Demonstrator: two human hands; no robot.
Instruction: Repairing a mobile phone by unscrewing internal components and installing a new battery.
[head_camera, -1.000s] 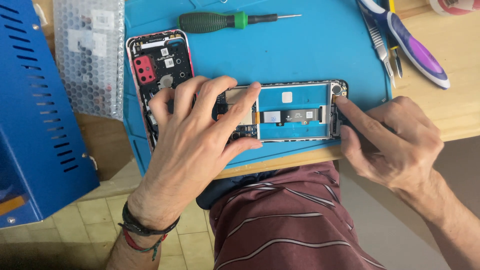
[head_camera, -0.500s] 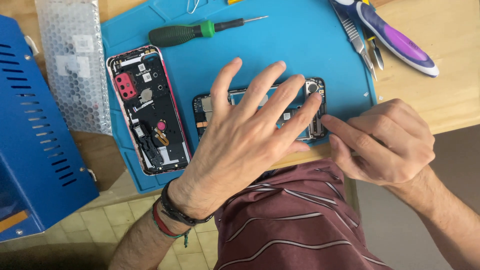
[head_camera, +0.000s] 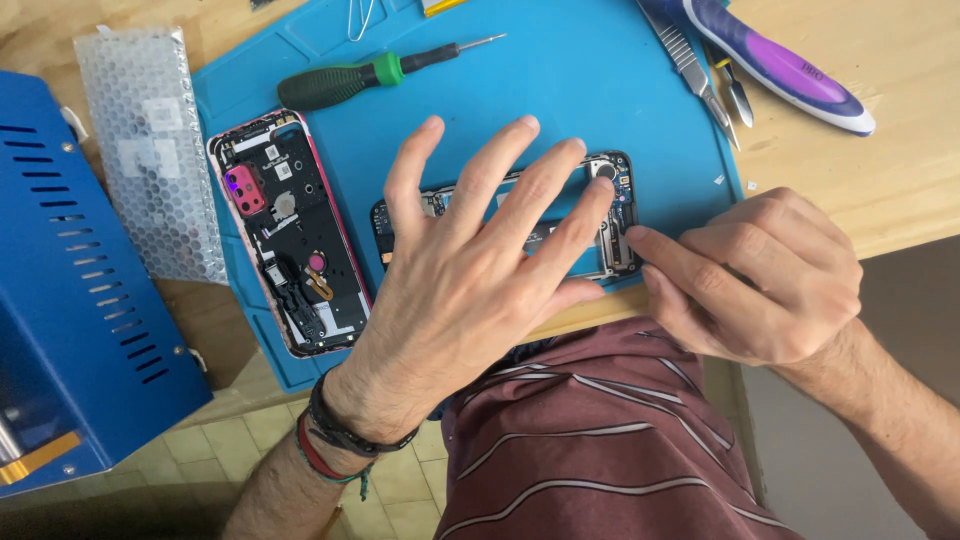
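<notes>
Blue metal box (head_camera: 70, 290) at left, blue mat (head_camera: 560, 90) on a wooden table (head_camera: 880, 180), opened phone (head_camera: 610, 215) at the mat's near edge.

Risk: the phone lies close to the table edge; sideways pressure could slide it off or strain its exposed parts. Left hand (head_camera: 470, 280) hovers over it, fingers spread apart, gripping nothing. Right hand (head_camera: 760, 275) has fingers together, tips touching the phone's right end. Back cover (head_camera: 285, 235), pink-rimmed, lies left. Bubble-wrap bag (head_camera: 150, 150) with pale rectangular labels lies beside the box. Green-handled screwdriver (head_camera: 350, 80) could roll.
</notes>
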